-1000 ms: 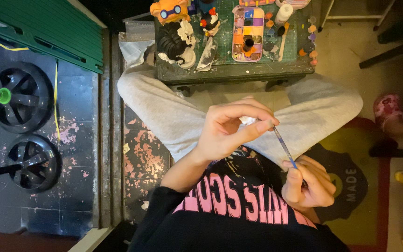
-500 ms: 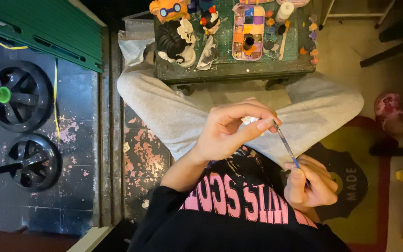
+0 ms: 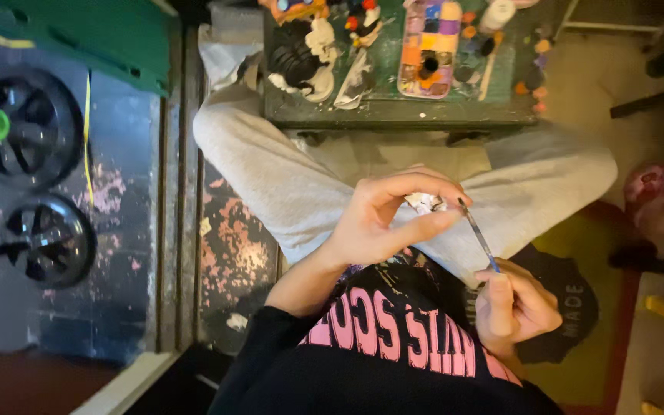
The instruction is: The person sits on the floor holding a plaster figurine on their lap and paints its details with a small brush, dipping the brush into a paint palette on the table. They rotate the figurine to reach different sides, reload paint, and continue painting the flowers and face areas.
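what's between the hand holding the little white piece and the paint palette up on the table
In the head view, between the left hand and the paint palette: grey-trousered legs and the dark table's front edge.

The low table (image 3: 393, 115) sits ahead of the knees, the paint palette (image 3: 429, 48) on it, two wheels (image 3: 32, 184) off left.

Black long-sleeved sweatshirt (image 3: 393, 361), sleeve pushed up left forearm, stopping well short of fingers. Large pink block lettering across chest, just below fingers of both hands. Light grey soft-fabric sweatpants (image 3: 270, 173) beyond fingertips, loose, creased at knees. Left hand (image 3: 382, 219) and right hand (image 3: 512, 307) bare, no rings visible.
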